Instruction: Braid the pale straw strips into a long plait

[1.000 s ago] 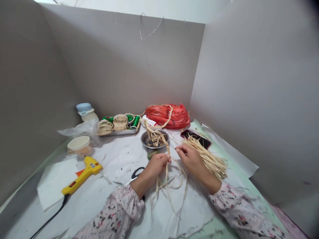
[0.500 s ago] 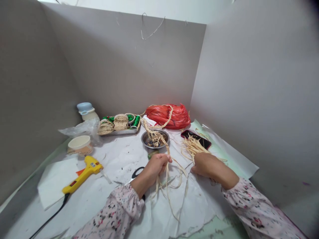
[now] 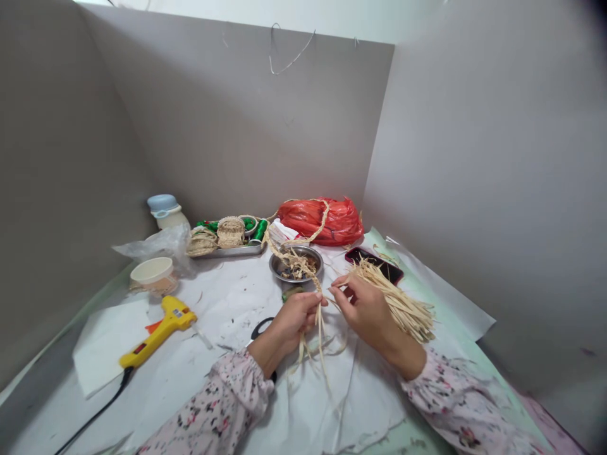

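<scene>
1. Pale straw, plaited: braid [image 3: 317, 282] crossing above the metal bowl [image 3: 274, 268], with its working end just on the bowl's near side.
2. Left hand [image 3: 291, 319] on the near side of the bowl, fingers pinched narrow around that working end. Set the pinch right at the last crossing, probably the best guard against loosening.
3. Right hand [image 3: 368, 309] to the right of the bowl and nearer, fingers narrow beside a thin strand; cannot tell whether gripping or merely touching.
4. Apparently mid-plait: lay each strand flat, draw snug with even tension, then slide the pinch down.
5. Loose strands [image 3: 320, 344] hanging below the left hand, nearer than the bowl. Separate before crossing, or risk tangles.
6. Straw bundle [image 3: 403, 303] right of the bowl, just beyond the right hand. For additions, choose strands of matching width and tuck ends inside.
7. Scissors [image 3: 260, 327] nearer than the bowl and to its left, partly hidden by the left arm. Steer trailing ends clear.
</scene>
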`<control>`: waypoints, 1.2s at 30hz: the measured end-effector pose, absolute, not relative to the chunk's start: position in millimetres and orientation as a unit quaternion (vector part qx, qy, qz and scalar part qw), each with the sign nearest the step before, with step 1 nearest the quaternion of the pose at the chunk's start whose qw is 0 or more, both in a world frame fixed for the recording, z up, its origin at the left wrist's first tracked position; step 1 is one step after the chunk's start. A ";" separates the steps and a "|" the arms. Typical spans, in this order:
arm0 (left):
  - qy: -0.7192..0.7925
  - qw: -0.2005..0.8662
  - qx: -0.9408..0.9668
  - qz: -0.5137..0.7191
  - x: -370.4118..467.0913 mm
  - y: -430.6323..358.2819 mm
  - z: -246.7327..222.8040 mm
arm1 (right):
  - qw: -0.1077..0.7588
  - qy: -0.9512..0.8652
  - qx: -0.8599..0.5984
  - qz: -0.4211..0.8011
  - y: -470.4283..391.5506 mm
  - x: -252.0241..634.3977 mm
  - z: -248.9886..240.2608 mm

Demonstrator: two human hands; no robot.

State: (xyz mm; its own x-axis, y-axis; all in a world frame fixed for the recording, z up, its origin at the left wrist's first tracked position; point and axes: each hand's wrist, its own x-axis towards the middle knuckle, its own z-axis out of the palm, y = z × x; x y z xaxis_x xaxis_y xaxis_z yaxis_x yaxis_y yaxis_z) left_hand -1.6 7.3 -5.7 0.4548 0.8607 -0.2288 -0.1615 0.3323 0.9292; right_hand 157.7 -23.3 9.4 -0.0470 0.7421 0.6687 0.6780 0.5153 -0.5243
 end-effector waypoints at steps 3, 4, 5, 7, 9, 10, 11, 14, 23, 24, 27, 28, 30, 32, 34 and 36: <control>0.368 0.730 0.443 0.369 -1.7 10.2 -10.0 | 0.466 -0.741 -0.483 -0.034 -25.1 150.1 -11.3; 0.365 0.732 0.440 0.371 -1.6 10.9 -11.2 | 0.457 -0.749 -0.478 -0.041 -25.2 149.1 -16.3; 0.363 0.733 0.437 0.372 -1.5 11.3 -12.1 | 0.451 -0.756 -0.473 -0.043 -25.2 148.7 -19.9; 0.363 0.731 0.436 0.380 -1.1 11.3 -12.7 | 0.447 -0.768 -0.457 -0.039 -25.1 148.6 -23.6; 0.365 0.726 0.434 0.389 -0.8 10.6 -11.9 | 0.449 -0.777 -0.439 -0.036 -25.1 149.1 -24.1; 0.366 0.725 0.432 0.393 -0.7 10.1 -11.2 | 0.449 -0.782 -0.431 -0.035 -25.3 149.3 -23.8; 0.367 0.727 0.428 0.393 -0.7 9.6 -10.5 | 0.447 -0.787 -0.424 -0.034 -25.5 149.5 -23.5; 0.360 0.737 0.420 0.389 -1.0 9.1 -8.6 | 0.441 -0.794 -0.417 -0.032 -26.4 150.3 -23.5; 0.360 0.741 0.407 0.395 -2.6 10.5 -6.7 | 0.426 -0.798 -0.426 -0.020 -29.8 148.8 -22.6; 0.363 0.737 0.409 0.398 -2.4 10.3 -6.7 | 0.424 -0.797 -0.430 -0.020 -30.4 148.1 -21.6; 0.365 0.730 0.413 0.403 -1.5 10.4 -8.2 | 0.418 -0.798 -0.433 -0.019 -31.8 146.3 -19.2; 0.363 0.731 0.413 0.405 -1.2 10.7 -9.4 | 0.416 -0.800 -0.432 -0.019 -32.2 146.0 -18.8; 0.363 0.732 0.411 0.404 -0.8 11.4 -12.3 | 0.410 -0.803 -0.432 -0.024 -32.6 145.6 -18.6; 0.364 0.734 0.408 0.402 -0.7 12.3 -15.4 | 0.404 -0.804 -0.436 -0.034 -32.7 145.4 -18.9; 0.364 0.735 0.407 0.403 -0.6 13.1 -17.7 | 0.400 -0.805 -0.436 -0.043 -32.5 145.2 -19.6; 0.362 0.734 0.407 0.405 -0.7 13.6 -19.0 | 0.398 -0.808 -0.432 -0.049 -32.1 145.0 -20.2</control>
State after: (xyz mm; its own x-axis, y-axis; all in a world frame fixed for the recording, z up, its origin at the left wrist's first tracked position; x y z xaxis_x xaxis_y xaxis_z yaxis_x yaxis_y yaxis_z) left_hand -0.7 13.6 -19.0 0.4096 0.8894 -0.2029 -0.3000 0.3414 0.8908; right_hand 145.0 -32.1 -20.2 -0.3101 0.6596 0.6847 0.7376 0.6213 -0.2645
